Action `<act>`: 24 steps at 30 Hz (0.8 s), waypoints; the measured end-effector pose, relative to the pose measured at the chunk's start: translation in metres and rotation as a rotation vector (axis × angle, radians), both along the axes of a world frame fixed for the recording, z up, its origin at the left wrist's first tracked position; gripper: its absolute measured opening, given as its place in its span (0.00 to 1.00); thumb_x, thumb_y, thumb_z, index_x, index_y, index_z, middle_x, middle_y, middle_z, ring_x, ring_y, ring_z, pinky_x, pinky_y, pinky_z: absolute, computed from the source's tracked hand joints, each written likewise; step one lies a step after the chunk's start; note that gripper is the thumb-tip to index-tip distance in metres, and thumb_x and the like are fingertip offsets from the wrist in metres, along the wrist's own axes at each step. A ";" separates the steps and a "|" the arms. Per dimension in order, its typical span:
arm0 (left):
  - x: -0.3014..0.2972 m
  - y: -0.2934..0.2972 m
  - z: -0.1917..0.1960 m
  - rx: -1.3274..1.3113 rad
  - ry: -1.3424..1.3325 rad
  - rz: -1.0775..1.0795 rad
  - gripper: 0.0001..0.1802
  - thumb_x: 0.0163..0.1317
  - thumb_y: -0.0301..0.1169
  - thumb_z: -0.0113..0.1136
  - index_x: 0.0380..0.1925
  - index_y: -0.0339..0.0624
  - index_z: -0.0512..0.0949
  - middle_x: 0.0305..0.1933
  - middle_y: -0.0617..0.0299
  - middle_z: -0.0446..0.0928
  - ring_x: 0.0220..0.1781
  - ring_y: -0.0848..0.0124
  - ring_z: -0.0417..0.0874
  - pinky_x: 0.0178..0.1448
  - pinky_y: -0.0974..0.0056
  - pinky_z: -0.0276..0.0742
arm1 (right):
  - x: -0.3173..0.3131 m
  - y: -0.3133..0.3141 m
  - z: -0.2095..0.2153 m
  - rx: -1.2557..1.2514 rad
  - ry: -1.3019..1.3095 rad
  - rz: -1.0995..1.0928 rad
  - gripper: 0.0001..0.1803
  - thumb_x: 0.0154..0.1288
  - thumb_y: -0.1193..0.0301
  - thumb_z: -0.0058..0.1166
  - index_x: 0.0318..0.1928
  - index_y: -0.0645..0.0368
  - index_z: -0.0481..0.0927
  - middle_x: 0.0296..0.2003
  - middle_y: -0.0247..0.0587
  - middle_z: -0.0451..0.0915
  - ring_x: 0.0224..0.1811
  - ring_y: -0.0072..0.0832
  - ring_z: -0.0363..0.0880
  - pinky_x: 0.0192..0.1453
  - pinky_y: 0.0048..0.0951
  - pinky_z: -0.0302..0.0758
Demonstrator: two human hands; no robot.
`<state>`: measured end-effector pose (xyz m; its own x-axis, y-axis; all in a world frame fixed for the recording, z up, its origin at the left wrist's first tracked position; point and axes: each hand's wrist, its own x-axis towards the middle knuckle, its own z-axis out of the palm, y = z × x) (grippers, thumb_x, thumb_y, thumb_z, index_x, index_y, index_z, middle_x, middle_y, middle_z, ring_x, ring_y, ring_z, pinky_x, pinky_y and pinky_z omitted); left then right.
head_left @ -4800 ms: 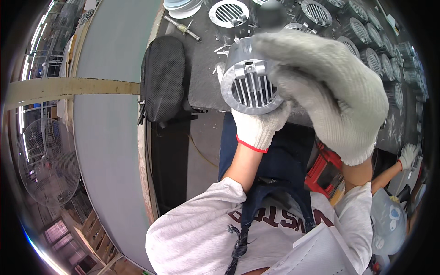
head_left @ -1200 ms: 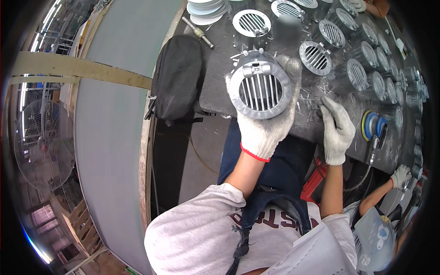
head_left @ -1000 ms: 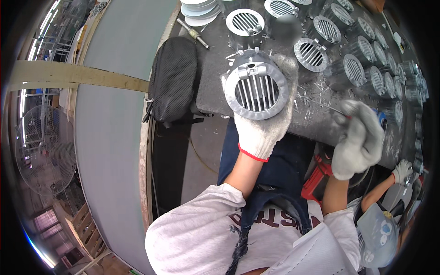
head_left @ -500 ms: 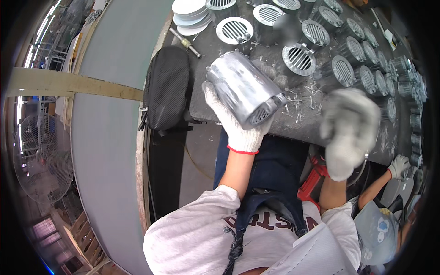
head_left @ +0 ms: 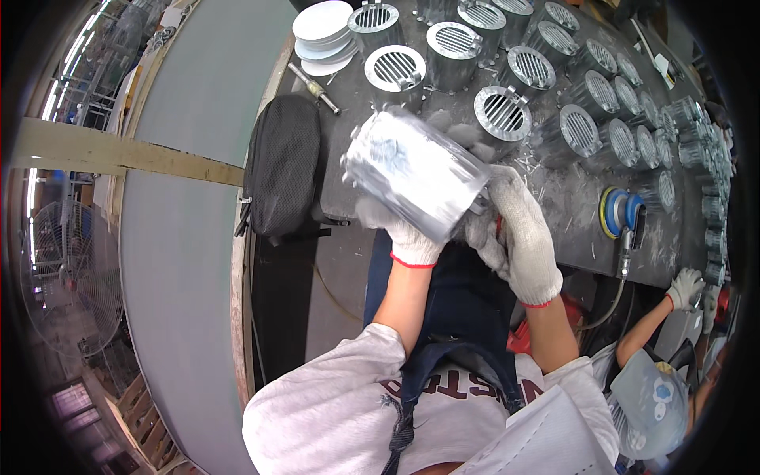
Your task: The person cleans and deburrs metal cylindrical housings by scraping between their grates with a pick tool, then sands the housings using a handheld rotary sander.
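Note:
A shiny metal cylinder point(head_left: 416, 170) is tilted above the near edge of the workbench, blurred by motion. Beneath its lower left side, my left hand point(head_left: 405, 239), in a white knitted glove, grips and supports it. My right hand point(head_left: 522, 233), gloved too, has its fingers curled around the cylinder's right end; that end's face is hidden. To the right, a blue round sander point(head_left: 623, 212) with a yellow-edged pad lies on the bench, its hose point(head_left: 613, 305) hanging over the edge.
Several metal cylinders with slotted round lids point(head_left: 503, 113) cover the far and right bench point(head_left: 582, 237). White discs point(head_left: 323, 22) are stacked at the far left, near a metal rod tool point(head_left: 315, 89) and a black mesh bag point(head_left: 283, 166). Another person's gloved hand point(head_left: 685, 288) is at right.
My right hand has moved left from the bench's right side to the cylinder's end. The sander now shows on the bench there. The cylinder has turned in my left hand, hiding its slotted face.

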<state>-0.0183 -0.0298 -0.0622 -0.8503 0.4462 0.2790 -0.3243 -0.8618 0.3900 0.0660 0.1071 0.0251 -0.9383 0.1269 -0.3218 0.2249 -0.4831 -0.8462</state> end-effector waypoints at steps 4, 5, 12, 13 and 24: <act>0.008 0.004 0.014 0.527 -0.306 -0.046 0.57 0.61 0.76 0.51 0.80 0.50 0.54 0.78 0.43 0.62 0.77 0.43 0.66 0.78 0.33 0.63 | -0.002 0.006 -0.002 0.185 0.072 -0.209 0.23 0.83 0.48 0.36 0.51 0.55 0.72 0.27 0.34 0.76 0.16 0.13 0.59 0.19 0.17 0.52; 0.008 0.000 0.021 0.524 -0.312 -0.039 0.57 0.61 0.76 0.51 0.80 0.50 0.54 0.78 0.43 0.62 0.77 0.43 0.66 0.78 0.33 0.63 | -0.001 0.019 -0.008 0.222 0.115 -0.148 0.23 0.82 0.48 0.36 0.50 0.54 0.73 0.27 0.34 0.76 0.18 0.13 0.61 0.19 0.18 0.53; 0.003 -0.009 0.043 0.274 -0.466 -0.006 0.46 0.70 0.73 0.40 0.77 0.56 0.62 0.73 0.55 0.71 0.69 0.50 0.77 0.70 0.37 0.74 | -0.006 0.030 -0.022 0.387 0.058 -0.264 0.13 0.83 0.65 0.44 0.55 0.57 0.76 0.35 0.32 0.80 0.28 0.12 0.72 0.29 0.15 0.67; 0.003 -0.010 0.039 0.274 -0.466 -0.002 0.46 0.70 0.73 0.40 0.77 0.56 0.62 0.73 0.55 0.71 0.69 0.50 0.77 0.70 0.37 0.74 | -0.005 0.031 -0.025 0.460 0.097 -0.256 0.13 0.83 0.67 0.44 0.58 0.58 0.76 0.38 0.33 0.81 0.30 0.12 0.74 0.32 0.15 0.70; 0.006 -0.014 0.031 0.359 -0.392 -0.173 0.51 0.69 0.74 0.37 0.74 0.43 0.60 0.67 0.43 0.72 0.62 0.48 0.81 0.57 0.42 0.88 | -0.003 0.030 0.038 1.152 0.475 -0.265 0.14 0.58 0.87 0.67 0.46 0.68 0.87 0.43 0.45 0.88 0.46 0.29 0.87 0.53 0.25 0.82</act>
